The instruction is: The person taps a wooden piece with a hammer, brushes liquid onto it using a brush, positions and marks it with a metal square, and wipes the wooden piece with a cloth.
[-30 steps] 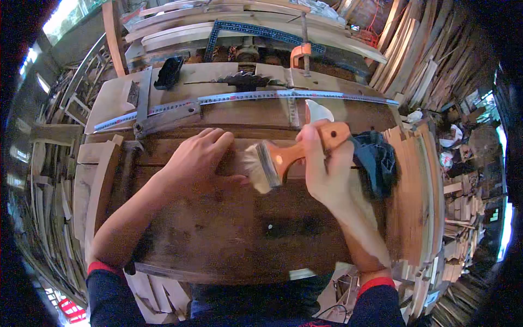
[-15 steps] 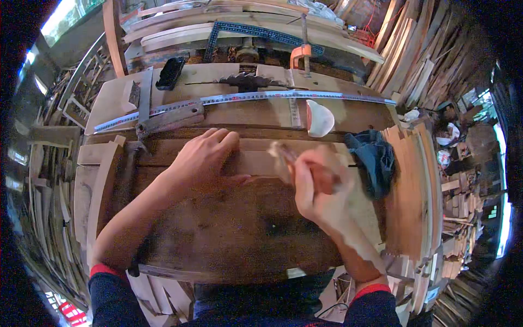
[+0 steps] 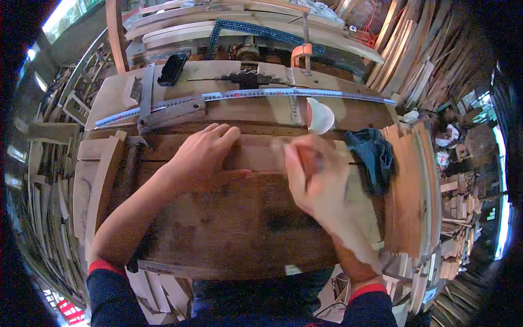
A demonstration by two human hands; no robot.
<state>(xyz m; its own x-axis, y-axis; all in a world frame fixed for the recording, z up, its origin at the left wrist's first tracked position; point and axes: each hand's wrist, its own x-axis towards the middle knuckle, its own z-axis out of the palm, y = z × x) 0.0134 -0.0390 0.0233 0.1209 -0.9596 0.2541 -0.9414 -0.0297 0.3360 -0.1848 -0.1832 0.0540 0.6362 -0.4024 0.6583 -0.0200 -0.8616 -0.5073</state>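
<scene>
My left hand [image 3: 207, 150] presses over a long wooden strip [image 3: 256, 152] on the bench, fingers bent over its far side and thumb stretched along its near side. To the right, my closed right hand [image 3: 318, 171] grips a small brush-like tool [image 3: 280, 150] with a pale tip, smeared by motion. That tip is over or against the strip; contact cannot be made out. Just beyond my right hand is a white cup-like container [image 3: 321, 117] with a reddish inside. A dark blue cloth [image 3: 373, 163] lies to its right.
Beyond the strip lie a measuring tape [image 3: 245, 94] and a wooden-handled square [image 3: 173, 115]. A toothed saw blade [image 3: 248, 79] rises from the bench near an orange clamp [image 3: 301, 52]. A hammer [image 3: 132, 169] lies left. Stacked boards [image 3: 414, 191] line the right side.
My right hand has shifted slightly up and left with the brush-like tool, still blurred. My left hand stays on the strip. The whole view has moved a little.
</scene>
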